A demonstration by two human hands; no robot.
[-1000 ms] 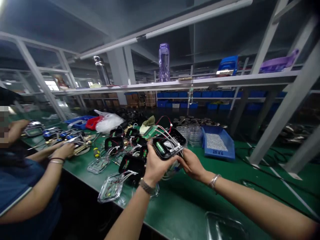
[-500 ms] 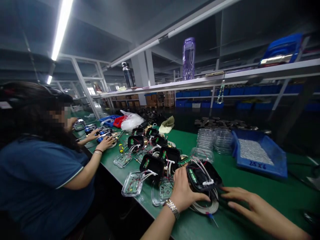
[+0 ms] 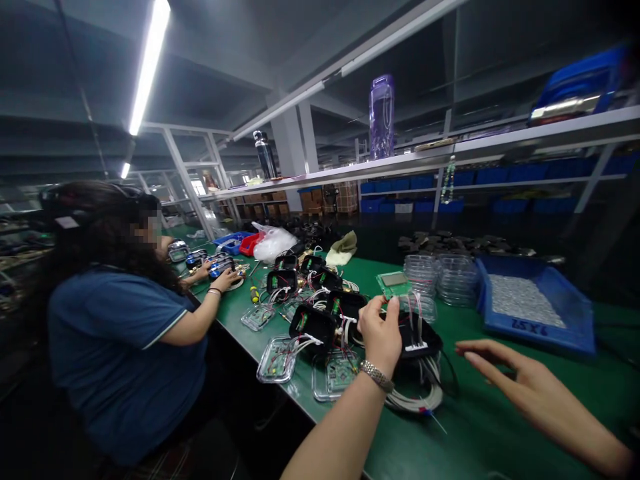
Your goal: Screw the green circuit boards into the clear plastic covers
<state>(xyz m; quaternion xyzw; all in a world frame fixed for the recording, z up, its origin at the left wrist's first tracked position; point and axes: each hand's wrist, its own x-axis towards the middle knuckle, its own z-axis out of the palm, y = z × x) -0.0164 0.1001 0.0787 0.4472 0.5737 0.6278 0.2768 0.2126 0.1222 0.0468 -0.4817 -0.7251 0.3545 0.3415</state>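
Note:
My left hand point(image 3: 381, 331) is raised over a black housing point(image 3: 417, 337) lying on the green bench point(image 3: 450, 440), and its fingers pinch a small green circuit board point(image 3: 393, 283) with thin wires trailing down to the housing. A coil of white cable point(image 3: 417, 399) lies under and in front of the housing. My right hand point(image 3: 520, 387) hovers to the right with fingers stretched out and nothing in them, close to the bench surface.
Several more black housings point(image 3: 313, 323) and clear plastic covers point(image 3: 277, 357) lie left of my hands. Stacked clear covers point(image 3: 443, 277) and a blue bin point(image 3: 537, 303) of small parts stand behind. A person in a blue shirt point(image 3: 120, 347) works at the left. Bottles stand on the shelf point(image 3: 450, 152) above.
The black housing went from held in the air down onto the bench. My left hand then lifted the green board up from it; my right hand let go and drew back to the right.

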